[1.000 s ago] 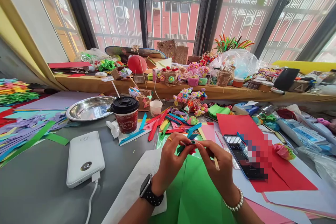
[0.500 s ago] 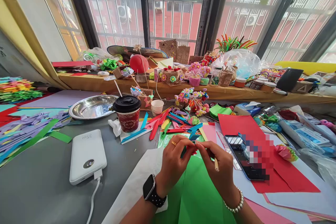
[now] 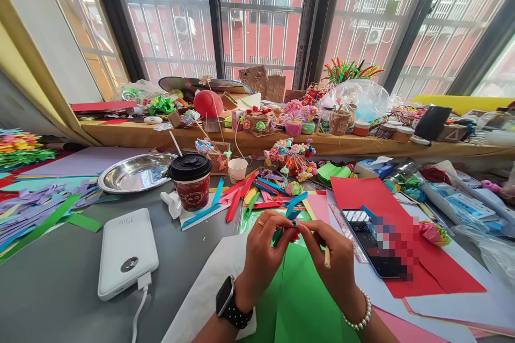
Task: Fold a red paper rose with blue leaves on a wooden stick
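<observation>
At lower centre of the frame, the left hand [image 3: 263, 252] and right hand [image 3: 337, 254] pinch a small red-and-green piece [image 3: 277, 236] between their fingertips.

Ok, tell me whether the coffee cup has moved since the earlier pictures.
No. The coffee cup keeps its place against the steel dish, overlapping its right end as before; only the whole view has shifted slightly.
</observation>
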The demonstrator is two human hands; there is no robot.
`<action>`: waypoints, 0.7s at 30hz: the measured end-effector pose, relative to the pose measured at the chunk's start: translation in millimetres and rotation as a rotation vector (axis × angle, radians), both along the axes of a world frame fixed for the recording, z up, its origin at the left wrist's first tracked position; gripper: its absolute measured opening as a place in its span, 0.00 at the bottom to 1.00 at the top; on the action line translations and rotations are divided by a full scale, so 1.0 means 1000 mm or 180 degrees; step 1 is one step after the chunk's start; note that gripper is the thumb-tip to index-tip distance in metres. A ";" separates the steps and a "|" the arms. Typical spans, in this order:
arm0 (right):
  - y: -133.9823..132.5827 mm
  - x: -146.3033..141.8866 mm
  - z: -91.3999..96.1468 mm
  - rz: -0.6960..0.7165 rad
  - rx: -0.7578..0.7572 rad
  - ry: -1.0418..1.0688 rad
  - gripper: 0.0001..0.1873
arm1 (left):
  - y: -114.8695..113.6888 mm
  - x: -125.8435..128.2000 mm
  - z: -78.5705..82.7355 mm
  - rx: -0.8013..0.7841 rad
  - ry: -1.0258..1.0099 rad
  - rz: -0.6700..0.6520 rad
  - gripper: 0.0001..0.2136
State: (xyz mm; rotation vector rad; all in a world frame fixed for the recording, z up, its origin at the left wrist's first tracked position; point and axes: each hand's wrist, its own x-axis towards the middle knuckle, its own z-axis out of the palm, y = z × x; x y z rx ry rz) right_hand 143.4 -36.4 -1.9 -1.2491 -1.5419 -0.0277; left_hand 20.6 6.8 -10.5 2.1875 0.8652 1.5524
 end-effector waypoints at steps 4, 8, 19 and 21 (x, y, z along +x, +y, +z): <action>0.000 0.000 0.001 -0.0002 -0.0015 0.0005 0.08 | 0.001 0.000 -0.001 0.0015 -0.0006 0.0001 0.01; 0.000 -0.001 0.000 -0.0025 -0.0009 0.0022 0.08 | 0.002 0.001 -0.003 0.0092 0.0107 0.0034 0.01; 0.010 0.021 0.001 0.0401 -0.0165 -0.0387 0.06 | 0.015 -0.012 0.006 -0.0308 0.0265 -0.0387 0.01; 0.012 0.025 0.000 0.0350 -0.0047 -0.0526 0.07 | 0.017 -0.014 0.008 -0.0378 0.0341 -0.0533 0.01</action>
